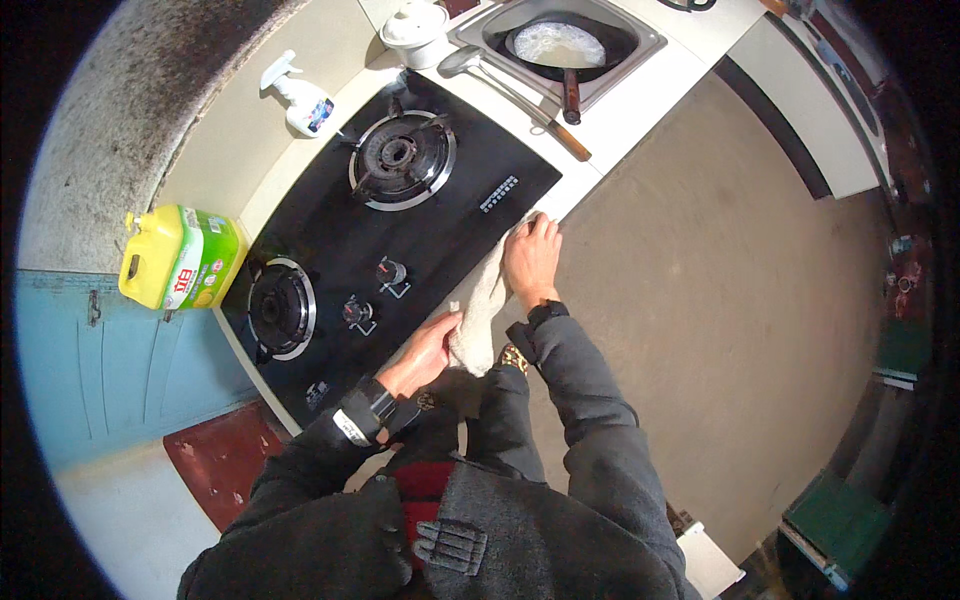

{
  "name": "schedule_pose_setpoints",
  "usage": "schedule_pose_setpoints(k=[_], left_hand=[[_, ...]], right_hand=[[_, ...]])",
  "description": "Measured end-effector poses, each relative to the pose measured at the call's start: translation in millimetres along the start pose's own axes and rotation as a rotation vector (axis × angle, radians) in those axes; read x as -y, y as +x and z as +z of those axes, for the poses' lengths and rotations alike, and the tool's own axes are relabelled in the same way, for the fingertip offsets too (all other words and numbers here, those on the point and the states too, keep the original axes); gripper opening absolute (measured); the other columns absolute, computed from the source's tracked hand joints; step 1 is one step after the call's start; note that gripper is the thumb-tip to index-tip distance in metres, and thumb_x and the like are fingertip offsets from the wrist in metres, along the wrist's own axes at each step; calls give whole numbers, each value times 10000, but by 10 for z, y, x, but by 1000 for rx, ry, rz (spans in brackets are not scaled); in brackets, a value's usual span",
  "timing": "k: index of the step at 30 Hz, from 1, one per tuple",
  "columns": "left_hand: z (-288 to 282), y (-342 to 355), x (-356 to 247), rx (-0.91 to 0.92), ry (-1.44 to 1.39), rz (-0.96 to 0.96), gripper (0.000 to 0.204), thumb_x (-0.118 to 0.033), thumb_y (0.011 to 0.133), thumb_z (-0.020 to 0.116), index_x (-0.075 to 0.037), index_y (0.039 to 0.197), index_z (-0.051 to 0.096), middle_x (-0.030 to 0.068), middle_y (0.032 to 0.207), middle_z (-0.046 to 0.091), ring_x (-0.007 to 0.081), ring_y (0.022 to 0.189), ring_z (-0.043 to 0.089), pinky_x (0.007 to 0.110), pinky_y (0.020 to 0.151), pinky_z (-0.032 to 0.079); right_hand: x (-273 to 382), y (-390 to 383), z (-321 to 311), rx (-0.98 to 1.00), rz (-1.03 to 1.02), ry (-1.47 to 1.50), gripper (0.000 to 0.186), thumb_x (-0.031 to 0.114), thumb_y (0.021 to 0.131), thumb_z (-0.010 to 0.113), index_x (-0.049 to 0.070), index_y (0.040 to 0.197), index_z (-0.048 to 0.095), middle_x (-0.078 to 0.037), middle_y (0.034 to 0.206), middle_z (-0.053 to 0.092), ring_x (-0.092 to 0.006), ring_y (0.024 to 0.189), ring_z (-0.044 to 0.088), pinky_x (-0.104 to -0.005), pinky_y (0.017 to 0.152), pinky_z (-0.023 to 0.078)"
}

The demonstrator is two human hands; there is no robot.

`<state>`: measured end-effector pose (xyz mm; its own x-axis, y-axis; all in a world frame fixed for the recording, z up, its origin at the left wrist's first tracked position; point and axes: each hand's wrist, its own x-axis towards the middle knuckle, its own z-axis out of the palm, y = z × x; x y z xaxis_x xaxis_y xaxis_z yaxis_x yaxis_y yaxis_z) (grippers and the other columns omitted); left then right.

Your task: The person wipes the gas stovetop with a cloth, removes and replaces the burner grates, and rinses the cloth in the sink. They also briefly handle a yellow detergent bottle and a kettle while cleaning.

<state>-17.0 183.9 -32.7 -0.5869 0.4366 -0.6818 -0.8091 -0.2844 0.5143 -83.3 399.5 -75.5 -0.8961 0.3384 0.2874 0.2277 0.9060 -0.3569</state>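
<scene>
Cloth (pixel 480 325) hangs at bench (pixel 612 132) front edge, alongside hob (pixel 345 235). Right hand (pixel 532 260), fingers clamped on far end; left hand (pixel 418 362) pinching lower part. Probably wiping the edge; next stroke wants even pressure.

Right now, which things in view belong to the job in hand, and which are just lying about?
Seemingly in use:
off-white cloth
right hand, on the cloth
left hand, at its lower end
black cooktop, the cloth along its front edge

Apparently lying about:
spray bottle
yellow-green jug
ladle
pan with frothy liquid
white lidded pot
</scene>
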Motion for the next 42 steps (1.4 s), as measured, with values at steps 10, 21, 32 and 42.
schedule_pose_setpoints(k=[10,21,32,42], left_hand=[[-1333,-1214,80,115,327,-72,283,-153,1012,504,-6,1247,559,50,1137,647,143,1007,629,296,896,505],[-2923,-2878,123,126,413,-77,289,-170,1013,504,-3,1240,568,38,1078,652,128,955,618,277,853,493],[-3831,-3811,414,69,461,-40,298,-151,1012,483,5,1256,553,47,1108,644,123,969,620,284,843,511],[-4651,-4471,571,47,636,-120,304,-173,989,479,-11,1223,584,29,1011,671,119,891,635,270,761,501]], right_hand=[[1316,-1333,29,42,42,16,277,145,896,477,-62,1001,628,-196,1160,502,-352,1078,480,-443,881,395],[3019,-2988,-17,13,102,-14,242,141,859,520,-50,958,631,-193,1141,501,-348,1048,489,-440,844,407],[3846,-3959,-68,31,67,57,247,150,859,531,-34,980,644,-192,1143,498,-347,1084,482,-440,865,408],[4598,-4773,-60,90,63,68,263,122,900,483,-50,1040,625,-193,1196,493,-327,1058,489,-412,865,405]])
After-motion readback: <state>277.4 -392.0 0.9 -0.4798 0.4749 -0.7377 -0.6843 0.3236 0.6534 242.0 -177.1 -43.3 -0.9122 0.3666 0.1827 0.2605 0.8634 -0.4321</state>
